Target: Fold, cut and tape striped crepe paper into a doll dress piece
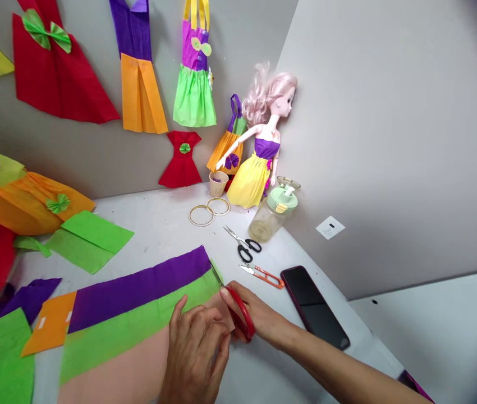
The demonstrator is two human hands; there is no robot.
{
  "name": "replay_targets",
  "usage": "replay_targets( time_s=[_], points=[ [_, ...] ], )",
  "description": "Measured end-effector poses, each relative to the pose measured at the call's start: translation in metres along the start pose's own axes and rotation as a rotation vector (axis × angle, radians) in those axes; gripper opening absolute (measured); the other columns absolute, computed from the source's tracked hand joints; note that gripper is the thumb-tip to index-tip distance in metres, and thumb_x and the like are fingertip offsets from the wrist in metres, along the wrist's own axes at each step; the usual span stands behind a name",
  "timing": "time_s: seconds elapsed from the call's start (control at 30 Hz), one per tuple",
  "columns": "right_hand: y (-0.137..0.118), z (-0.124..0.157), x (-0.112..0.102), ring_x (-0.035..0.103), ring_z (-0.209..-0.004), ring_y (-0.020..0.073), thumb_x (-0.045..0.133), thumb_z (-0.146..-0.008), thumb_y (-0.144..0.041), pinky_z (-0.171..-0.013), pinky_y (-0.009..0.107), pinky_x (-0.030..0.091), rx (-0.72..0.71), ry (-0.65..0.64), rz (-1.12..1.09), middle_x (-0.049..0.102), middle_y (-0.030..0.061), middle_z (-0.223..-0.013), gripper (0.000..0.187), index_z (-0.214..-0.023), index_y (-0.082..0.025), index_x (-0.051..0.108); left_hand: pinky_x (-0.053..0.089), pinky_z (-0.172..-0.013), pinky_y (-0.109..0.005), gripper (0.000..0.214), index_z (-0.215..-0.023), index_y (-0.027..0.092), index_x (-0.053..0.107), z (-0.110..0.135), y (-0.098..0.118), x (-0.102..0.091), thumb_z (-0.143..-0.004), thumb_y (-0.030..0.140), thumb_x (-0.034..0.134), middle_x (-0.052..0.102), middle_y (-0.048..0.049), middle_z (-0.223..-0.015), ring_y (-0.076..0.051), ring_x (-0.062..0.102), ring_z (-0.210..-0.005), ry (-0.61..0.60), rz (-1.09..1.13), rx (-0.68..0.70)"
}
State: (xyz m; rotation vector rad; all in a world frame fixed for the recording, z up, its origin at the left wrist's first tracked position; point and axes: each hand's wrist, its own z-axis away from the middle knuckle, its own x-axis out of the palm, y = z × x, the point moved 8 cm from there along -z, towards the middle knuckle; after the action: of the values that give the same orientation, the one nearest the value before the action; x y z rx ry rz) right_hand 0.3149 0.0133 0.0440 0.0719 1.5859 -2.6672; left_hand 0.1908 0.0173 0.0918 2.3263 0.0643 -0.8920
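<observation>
A sheet banded in purple, green and peach (137, 294), of fabric or crepe paper, lies across the table. My left hand (198, 350) rests on its peach and green part near the right end, fingers laid out. In my right hand (264, 317) is a pair of red-handled scissors (246, 320). Their blades point away from me along the sheet's right edge, with a narrow green sliver beside them. My right fingers are partly hidden behind the handles. An orange piece (51, 322) with small white tabs adjoins the sheet's left end.
Black-handled scissors (244, 247), orange thread snips (266, 276) and a phone (316, 308) lie to the right. Behind them stand a bottle (272, 216), a doll (253, 177) and a paper cup (217, 185), near two bangles (201, 215). Green pieces (95, 238) lie left. Small dresses (143, 90) hang on the wall.
</observation>
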Motion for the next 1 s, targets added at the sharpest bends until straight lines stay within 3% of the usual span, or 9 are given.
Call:
replay_targets(
  time_s=[0.4, 0.67, 1.0],
  points=[
    [-0.007, 0.003, -0.005, 0.048, -0.050, 0.0105, 0.054, -0.085, -0.070, -0.048, 0.023, 0.037, 0.038, -0.022, -0.006, 0.049, -0.0071, -0.057, 0.051, -0.085, -0.021, 0.043, 0.023, -0.112, -0.047, 0.013, -0.085, 0.023, 0.061, 0.000, 0.002, -0.001, -0.088, 0.011, 0.058, 0.065, -0.0006, -0.091, -0.018, 0.056, -0.093, 0.017, -0.017, 0.000],
    [-0.018, -0.003, -0.007, 0.044, -0.045, 0.0095, 0.048, -0.085, -0.074, -0.047, 0.023, 0.034, 0.018, 0.027, 0.126, 0.046, -0.0078, -0.051, 0.053, -0.077, -0.021, 0.043, 0.022, -0.113, -0.047, 0.014, -0.086, 0.023, 0.060, -0.001, 0.003, -0.003, -0.087, 0.010, 0.059, 0.065, -0.0008, -0.091, -0.018, 0.056, -0.093, 0.032, -0.010, -0.004],
    [-0.021, -0.004, -0.006, 0.040, -0.048, 0.0093, 0.048, -0.085, -0.074, -0.049, 0.024, 0.031, -0.005, 0.082, 0.112, 0.042, -0.0080, -0.054, 0.053, -0.076, -0.022, 0.041, 0.023, -0.112, -0.047, 0.014, -0.085, 0.023, 0.061, -0.001, 0.003, -0.005, -0.087, 0.010, 0.058, 0.065, -0.0004, -0.090, -0.018, 0.056, -0.092, 0.040, -0.008, -0.011]
  ],
)
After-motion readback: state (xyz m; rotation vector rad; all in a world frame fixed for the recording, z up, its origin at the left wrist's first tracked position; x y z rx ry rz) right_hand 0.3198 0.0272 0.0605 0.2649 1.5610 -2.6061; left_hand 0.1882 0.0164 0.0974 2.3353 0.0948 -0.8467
